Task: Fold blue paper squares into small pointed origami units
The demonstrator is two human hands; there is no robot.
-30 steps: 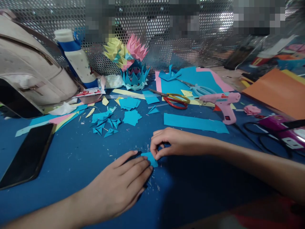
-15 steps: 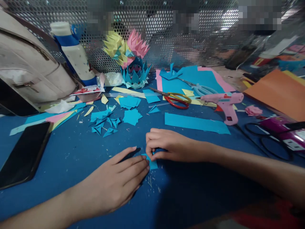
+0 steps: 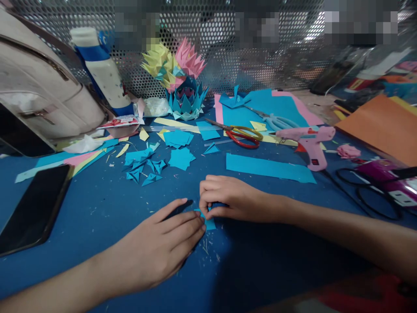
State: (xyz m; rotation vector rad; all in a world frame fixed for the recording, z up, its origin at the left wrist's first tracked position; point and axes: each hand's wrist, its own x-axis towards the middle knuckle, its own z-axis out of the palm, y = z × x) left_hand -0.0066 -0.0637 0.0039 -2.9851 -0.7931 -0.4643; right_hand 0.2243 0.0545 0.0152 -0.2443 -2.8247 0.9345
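A small piece of blue paper [image 3: 210, 223] lies on the blue tabletop, partly covered by my fingers. My left hand [image 3: 166, 243] rests flat, its fingers stretched out and their tips at the paper's left edge, with the thumb apart. My right hand [image 3: 233, 198] is closed, thumb and forefinger pinching the paper's upper part. Beyond my hands lie folded blue paper triangles [image 3: 152, 178], a stack of blue paper squares [image 3: 181, 158] and a long blue paper strip [image 3: 270, 168].
Scissors [image 3: 243, 135], light-blue pliers [image 3: 276, 121] and a pink glue gun [image 3: 312, 143] lie beyond. Paper flowers [image 3: 187, 98] stand against the perforated metal panel. At left are a phone [image 3: 35, 208], a bottle [image 3: 104, 74] and a bag [image 3: 42, 91]. Orange paper [image 3: 381, 126] lies right.
The camera view has shifted very slightly. Both hands stay in almost the same place on the blue paper.
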